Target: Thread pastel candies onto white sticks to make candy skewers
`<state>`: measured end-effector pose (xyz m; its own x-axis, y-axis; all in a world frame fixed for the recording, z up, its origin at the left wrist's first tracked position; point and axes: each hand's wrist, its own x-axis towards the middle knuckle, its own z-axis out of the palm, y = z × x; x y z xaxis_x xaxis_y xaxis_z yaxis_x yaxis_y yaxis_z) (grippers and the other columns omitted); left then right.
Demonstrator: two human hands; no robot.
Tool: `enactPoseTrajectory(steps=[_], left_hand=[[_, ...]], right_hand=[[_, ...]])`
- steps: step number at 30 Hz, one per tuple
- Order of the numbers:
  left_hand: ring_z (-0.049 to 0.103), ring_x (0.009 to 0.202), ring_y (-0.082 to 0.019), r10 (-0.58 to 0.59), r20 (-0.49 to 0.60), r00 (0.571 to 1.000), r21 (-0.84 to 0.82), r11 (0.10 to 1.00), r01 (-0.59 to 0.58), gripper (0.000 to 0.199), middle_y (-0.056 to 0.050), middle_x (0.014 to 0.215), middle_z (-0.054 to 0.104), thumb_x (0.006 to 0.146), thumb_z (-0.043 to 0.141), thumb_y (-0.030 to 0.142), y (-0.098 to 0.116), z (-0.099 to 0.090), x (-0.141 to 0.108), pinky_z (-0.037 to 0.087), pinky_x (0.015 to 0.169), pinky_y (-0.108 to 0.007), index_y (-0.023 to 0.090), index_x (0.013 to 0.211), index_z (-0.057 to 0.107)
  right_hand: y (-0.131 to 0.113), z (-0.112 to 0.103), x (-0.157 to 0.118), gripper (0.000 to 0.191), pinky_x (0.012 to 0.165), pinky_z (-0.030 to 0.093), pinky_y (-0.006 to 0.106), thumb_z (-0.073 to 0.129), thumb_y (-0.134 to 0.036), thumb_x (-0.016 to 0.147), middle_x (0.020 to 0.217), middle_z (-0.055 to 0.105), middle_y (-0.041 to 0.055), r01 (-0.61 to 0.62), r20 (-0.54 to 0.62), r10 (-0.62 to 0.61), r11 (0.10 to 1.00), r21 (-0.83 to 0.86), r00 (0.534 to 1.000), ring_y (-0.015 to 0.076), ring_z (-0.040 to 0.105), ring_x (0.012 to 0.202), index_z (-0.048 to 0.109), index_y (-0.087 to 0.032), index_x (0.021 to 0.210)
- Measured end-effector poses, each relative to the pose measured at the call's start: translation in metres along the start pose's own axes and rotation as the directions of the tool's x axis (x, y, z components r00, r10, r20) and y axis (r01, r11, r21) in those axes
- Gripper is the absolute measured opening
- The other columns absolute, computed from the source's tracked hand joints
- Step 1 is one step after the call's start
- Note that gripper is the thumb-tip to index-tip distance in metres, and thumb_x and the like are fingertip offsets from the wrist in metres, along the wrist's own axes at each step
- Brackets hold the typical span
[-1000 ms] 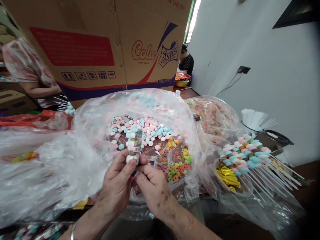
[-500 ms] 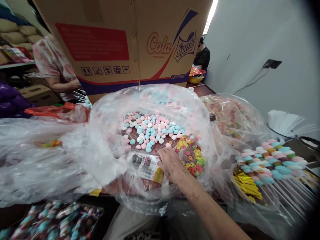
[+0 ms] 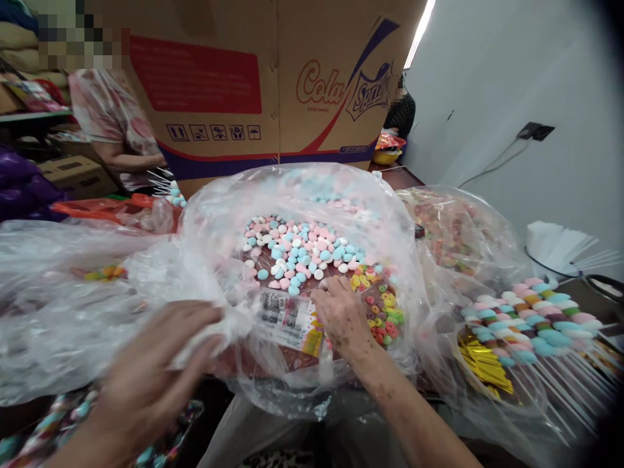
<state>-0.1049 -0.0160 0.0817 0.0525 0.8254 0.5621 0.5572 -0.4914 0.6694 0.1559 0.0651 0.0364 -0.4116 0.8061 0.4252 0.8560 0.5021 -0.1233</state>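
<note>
My right hand (image 3: 344,318) is closed, its curled fingers at the upper right corner of a flat clear plastic packet (image 3: 287,322) with a printed label. Blurred by motion, my left hand (image 3: 163,354) is at the left edge of a large clear plastic bag (image 3: 214,260), thumb and fingers apart. Inside the bag's wide mouth lie pink, blue and white oval candies (image 3: 302,250). Small ring-shaped candies (image 3: 385,312) in yellow, green and red sit just right of my right hand.
Behind the bag stands a tall cardboard box (image 3: 273,78). At right are candy skewers (image 3: 531,318), gold twist ties (image 3: 485,367) and white sticks (image 3: 560,247). A box of wrapped skewers (image 3: 53,422) is lower left. A person in a patterned shirt (image 3: 112,123) stands behind, left.
My left hand has come into view from the lower left, reaching to the bag's edge. My right hand stays at the packet, with its fingers slightly more curled. The view has shifted slightly.
</note>
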Motion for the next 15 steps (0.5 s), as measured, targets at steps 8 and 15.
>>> enactPoseTrajectory(steps=[8, 15], left_hand=[[0.059, 0.082, -0.025, 0.105, 0.489, 0.866, 0.249, 0.935, -0.254, 0.012, -0.005, 0.079, 0.065, 0.086, 0.052, 0.014, 0.008, 0.099, 0.054, 0.047, 0.077, -0.040, 0.019, 0.079, 0.060], [0.046, 0.061, -0.014, -0.183, 0.674, 0.715, -0.040, 0.958, 0.284, 0.019, 0.005, 0.063, 0.050, 0.083, 0.055, 0.033, 0.017, 0.089, 0.070, 0.034, 0.056, -0.024, 0.020, 0.069, 0.052]], right_hand=[[-0.008, -0.032, -0.015, 0.019, 0.075, 0.043, 0.030, 0.045, -0.014, 0.096, 0.081, 0.061, 0.0020, -0.077, -0.005, 0.093, 0.848, 0.525, 0.996, 0.0178, 0.053, 0.080, 0.057, -0.019, 0.083], [-0.002, -0.035, -0.023, 0.011, 0.062, 0.038, 0.023, 0.053, -0.022, 0.090, 0.070, 0.058, -0.0045, -0.342, 0.191, 0.297, 0.624, 0.703, 0.936, 0.0126, 0.052, 0.066, 0.061, -0.021, 0.082]])
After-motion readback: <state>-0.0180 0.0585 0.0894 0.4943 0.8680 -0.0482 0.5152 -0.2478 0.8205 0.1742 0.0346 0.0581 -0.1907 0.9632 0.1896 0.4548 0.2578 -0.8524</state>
